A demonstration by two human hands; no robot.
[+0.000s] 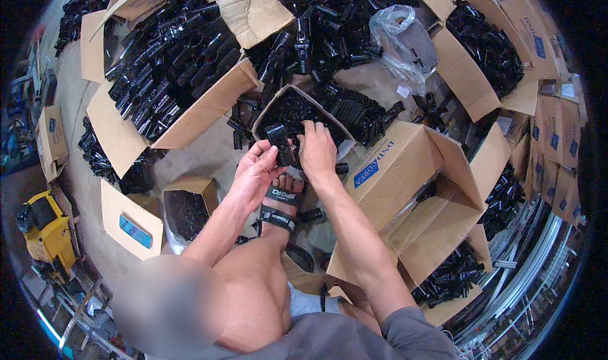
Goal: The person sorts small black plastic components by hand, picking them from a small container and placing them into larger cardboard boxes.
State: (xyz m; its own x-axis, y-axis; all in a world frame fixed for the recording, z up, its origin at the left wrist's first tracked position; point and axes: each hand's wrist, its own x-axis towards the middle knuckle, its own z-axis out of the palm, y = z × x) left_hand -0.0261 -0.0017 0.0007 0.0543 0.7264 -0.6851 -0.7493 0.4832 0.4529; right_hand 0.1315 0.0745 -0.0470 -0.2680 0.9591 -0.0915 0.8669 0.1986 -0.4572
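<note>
My left hand (254,169) is closed on a glossy black plastic part (278,136), pinched upright between thumb and fingers. Close beside it, my right hand (318,150) has its fingers curled, the tips near the part's right side; whatever they pinch is hidden. Both hands are over the near side of a small open carton (258,120) lined with clear plastic. Small black pieces (292,108) fill that carton. Just below my hands is my foot in a black strapped sandal (278,218).
A large carton (209,110) heaped with long black parts stands at the left. An open carton (396,170) lies right of my right forearm. A phone (135,231) rests on a cardboard flap, near a yellow machine (49,230). More black parts (304,40) are piled ahead.
</note>
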